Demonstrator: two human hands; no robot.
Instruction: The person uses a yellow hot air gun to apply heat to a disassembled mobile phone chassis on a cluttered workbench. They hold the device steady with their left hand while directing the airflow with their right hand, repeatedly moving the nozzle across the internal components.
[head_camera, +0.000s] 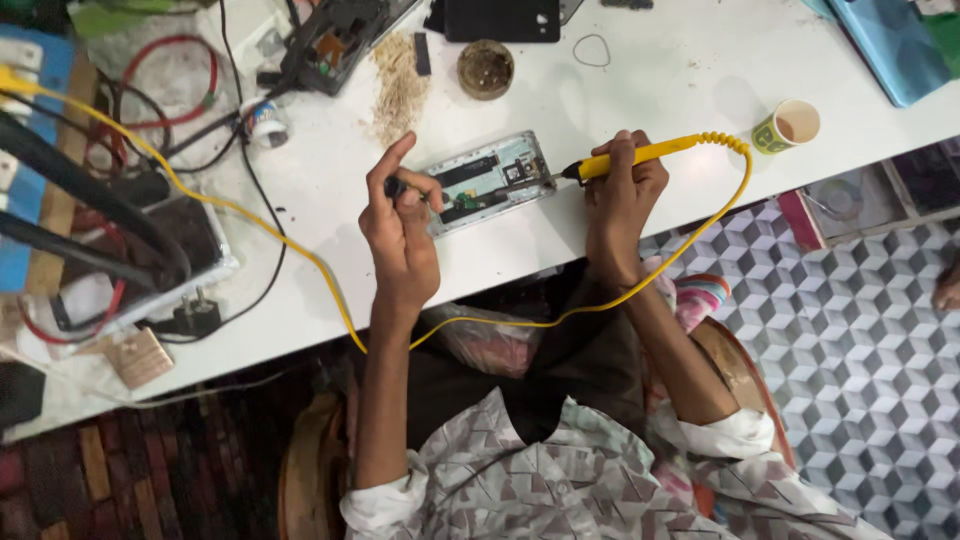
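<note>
**Soldering iron on opened phone, both hands busy**

1 opened phone (487, 181), silver frame, back off, dark board and green parts showing, lies mid-table on the white table (640, 90). Right hand (622, 195) fist-clamped on 1 yellow soldering iron (640, 155), tip touching the phone's right end. 1 yellow cord (700, 235) loops near, then left. Left hand (400, 225) pinches a small dark piece at the phone's left end, index finger raised. Far: 1 round tin (486, 69). Right: 1 paper cup (788, 126).
</note>
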